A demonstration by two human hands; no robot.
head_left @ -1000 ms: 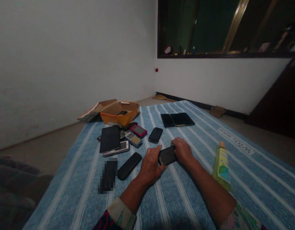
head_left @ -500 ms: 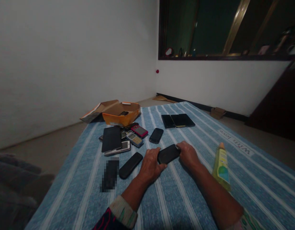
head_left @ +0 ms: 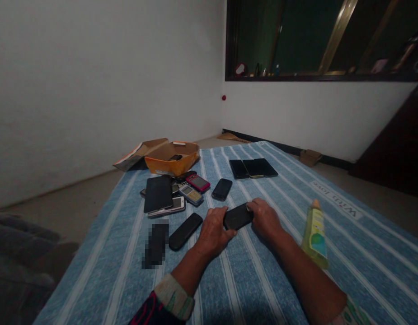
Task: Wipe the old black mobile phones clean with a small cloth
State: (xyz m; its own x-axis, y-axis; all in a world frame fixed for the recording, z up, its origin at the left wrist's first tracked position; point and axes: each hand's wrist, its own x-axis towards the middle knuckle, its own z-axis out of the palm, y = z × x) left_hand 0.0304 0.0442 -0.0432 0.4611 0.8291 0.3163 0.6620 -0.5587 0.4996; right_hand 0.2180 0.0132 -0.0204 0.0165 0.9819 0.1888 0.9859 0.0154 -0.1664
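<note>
Between my two hands is a dark mobile phone (head_left: 238, 216), held just above or on the striped cloth; I cannot tell which. My left hand (head_left: 213, 229) grips its left end, thumb along the near edge. The fingers of my right hand (head_left: 265, 217) are closed at its right end and partly hide that corner. A black phone (head_left: 185, 231) lies just left of my left hand, beside a pixelated dark object (head_left: 156, 243). Beyond my hands rests a small dark phone (head_left: 222, 189). A bottle of yellow-green liquid (head_left: 315, 234) lies right of my right forearm.
An open orange cardboard box (head_left: 171, 167) stands at the far left. Before it are a black tablet-like slab (head_left: 158, 194), a red phone (head_left: 198, 182), a blue-grey keypad phone (head_left: 191, 194) and a white phone (head_left: 176, 205). Dark flat devices (head_left: 261, 168) lie at the back right on the blue striped cloth (head_left: 229, 289).
My right hand has shifted slightly left along the phone's right end. My left hand keeps its grip, and the view has tilted a little.
</note>
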